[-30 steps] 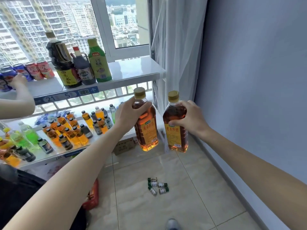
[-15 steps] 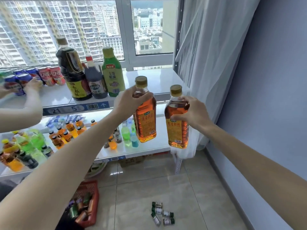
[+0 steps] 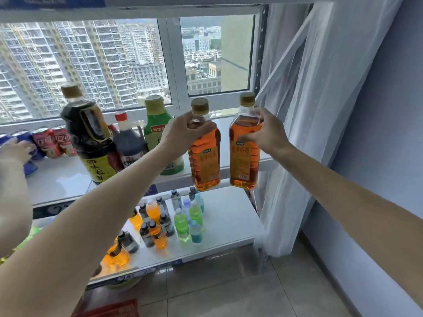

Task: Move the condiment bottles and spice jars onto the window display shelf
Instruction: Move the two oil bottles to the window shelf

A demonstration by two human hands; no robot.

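Head view: two amber bottles held in the air before the window shelf [image 3: 231,136].

Left hand [image 3: 183,133] was clamped on the shoulder of the left amber bottle [image 3: 206,161]; right hand [image 3: 265,131] was clamped on the shoulder of the right amber bottle [image 3: 243,156]. Both bottles hung upright, side by side, apart, in front of the shelf's bare right end. On the shelf stood a dark bottle [image 3: 89,138], a red-capped bottle [image 3: 128,143], a green bottle [image 3: 158,126] and red cans [image 3: 53,143]. The lower shelf [image 3: 229,225] carried small bottles [image 3: 180,223].
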